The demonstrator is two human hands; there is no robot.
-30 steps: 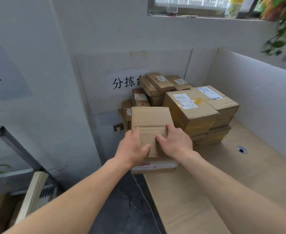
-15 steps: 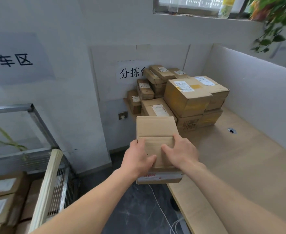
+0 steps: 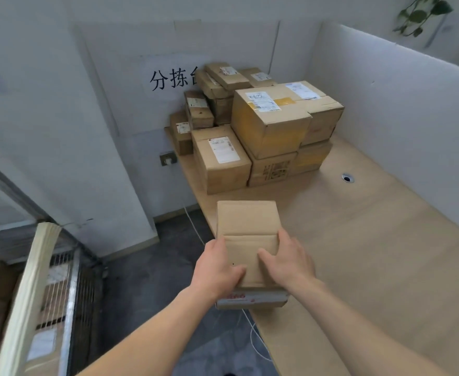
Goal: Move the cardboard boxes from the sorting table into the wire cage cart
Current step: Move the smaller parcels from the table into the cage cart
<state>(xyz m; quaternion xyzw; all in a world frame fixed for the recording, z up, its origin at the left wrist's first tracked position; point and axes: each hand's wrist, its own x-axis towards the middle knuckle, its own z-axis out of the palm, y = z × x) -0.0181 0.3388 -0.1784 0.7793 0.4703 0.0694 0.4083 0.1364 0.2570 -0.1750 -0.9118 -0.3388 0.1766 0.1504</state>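
A small brown cardboard box (image 3: 247, 223), between the left hand (image 3: 217, 270) and right hand (image 3: 288, 264), is over the left edge of the tan wooden table (image 3: 372, 253), a pile of brown cardboard boxes (image 3: 269, 123) behind it and a metal wire cage cart (image 3: 71, 280) to its left.

A pale wooden desk (image 3: 385, 253) fills a white-walled corner. A printed sign (image 3: 168, 80) hangs behind it, dark floor (image 3: 147, 280) lies left of it, and possibly a socket (image 3: 167, 159) sits near its far-left corner.

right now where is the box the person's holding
Head view, low centre: the box is held by the left hand and right hand at the left edge of the sorting table, wire cage cart to its left.
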